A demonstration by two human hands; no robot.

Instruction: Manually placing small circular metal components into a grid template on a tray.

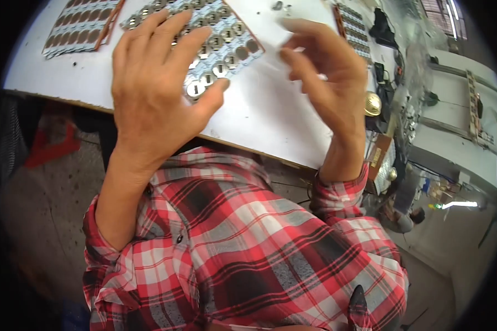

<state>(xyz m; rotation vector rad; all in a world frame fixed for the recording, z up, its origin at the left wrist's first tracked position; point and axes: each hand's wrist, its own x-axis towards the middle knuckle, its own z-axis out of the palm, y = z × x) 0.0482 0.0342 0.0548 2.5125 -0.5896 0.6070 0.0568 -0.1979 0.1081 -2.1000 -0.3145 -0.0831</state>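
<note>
My left hand lies spread over a pale blue circuit-board panel, its fingers apart and covering part of the panel. Rows of round silvery metal pieces with dark slots sit on the panel; near its right corner are plain grey discs. To the right of the panel, my right hand is raised above the white table with curled fingers, partly smeared by motion. Small bright bits show between its thumb and fingers, but I cannot make out what they are.
A stack of similar panels lies on the white table at the far left, another panel stack at the far right. Small loose parts lie at the back. A brass-coloured dome and dark clutter stand along the right edge.
</note>
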